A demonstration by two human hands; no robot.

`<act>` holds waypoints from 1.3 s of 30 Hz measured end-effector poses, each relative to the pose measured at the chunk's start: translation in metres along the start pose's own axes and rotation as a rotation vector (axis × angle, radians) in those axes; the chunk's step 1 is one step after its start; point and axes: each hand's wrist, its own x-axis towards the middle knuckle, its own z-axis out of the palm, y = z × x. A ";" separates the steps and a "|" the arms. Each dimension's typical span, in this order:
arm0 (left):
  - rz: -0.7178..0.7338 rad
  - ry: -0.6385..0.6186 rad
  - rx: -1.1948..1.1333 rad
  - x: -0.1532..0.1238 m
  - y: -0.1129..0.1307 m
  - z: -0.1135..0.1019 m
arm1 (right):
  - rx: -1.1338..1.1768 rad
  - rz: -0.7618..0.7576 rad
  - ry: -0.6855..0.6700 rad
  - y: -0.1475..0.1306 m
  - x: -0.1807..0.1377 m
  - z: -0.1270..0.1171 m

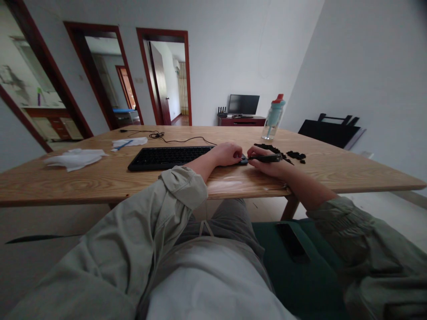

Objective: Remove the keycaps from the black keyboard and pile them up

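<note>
one dark slim pen-like tool (271, 158) gripped in right hand (262, 163); left hand (227, 154) just beside, curled, can't tell if holding anything; long black rectangular keyboard (167, 156) runs left from left hand; small black pieces (295, 155) beyond right hand.

On the tabletop (350, 171), the keyboard (167, 156) lies mostly left of the middle, lengthwise along the near edge, with the left hand (227, 154) over its right end and the right hand (268, 166), holding a tool (268, 158), just beside that end; two heaps (295, 155) lie beyond and right of that hand, and the bottle (273, 120) stands behind them near the far edge. One tissue (78, 159) lies toward the left edge, another (137, 141) farther back under a stick (124, 145), while the cable (187, 139) runs behind the keyboard toward the far left corner. Below the near edge, the phone (292, 243) lies on the seat (320, 238).
</note>
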 end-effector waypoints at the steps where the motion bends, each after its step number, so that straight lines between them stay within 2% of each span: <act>1: -0.005 0.003 0.002 0.000 0.000 0.000 | -0.004 -0.013 -0.026 0.001 -0.003 0.000; 7: -0.005 0.006 -0.011 -0.001 -0.005 0.002 | -0.114 -0.137 -0.124 0.005 -0.012 -0.002; 14: -0.010 0.006 -0.034 -0.002 -0.008 0.003 | -0.372 -0.213 -0.146 0.000 -0.012 0.001; 17: -0.015 -0.003 -0.043 -0.002 -0.008 0.004 | -0.436 -0.215 -0.139 0.000 -0.011 0.003; 28: -0.018 -0.033 -0.049 -0.002 -0.004 0.000 | -0.437 -0.129 -0.029 -0.013 -0.010 0.008; 39: -0.020 -0.003 0.098 0.001 0.007 -0.002 | -0.488 -0.080 -0.071 -0.020 -0.010 0.010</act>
